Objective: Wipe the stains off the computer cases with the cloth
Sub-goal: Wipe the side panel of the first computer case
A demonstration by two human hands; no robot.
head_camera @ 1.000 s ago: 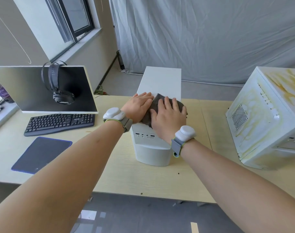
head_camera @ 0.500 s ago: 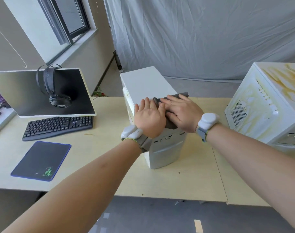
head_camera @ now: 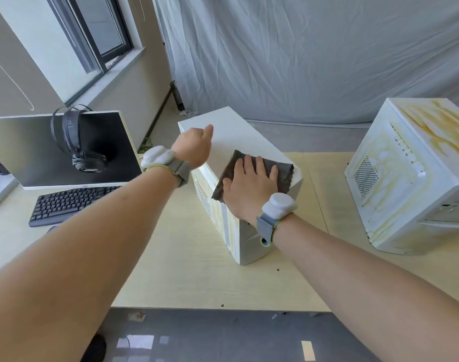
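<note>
the left hand [head_camera: 194, 146] is now lifting off, loosely curled, at ten o'clock of the cloth [head_camera: 275, 169]; right hand [head_camera: 245, 190] is pressing it flat, fingers spread, on the near case [head_camera: 239, 138]; its stained side needs wiping next.

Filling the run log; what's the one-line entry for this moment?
right hand: flat on grey cloth atop middle computer case | left hand: at case's far left edge | right computer case: yellow-stained
</note>
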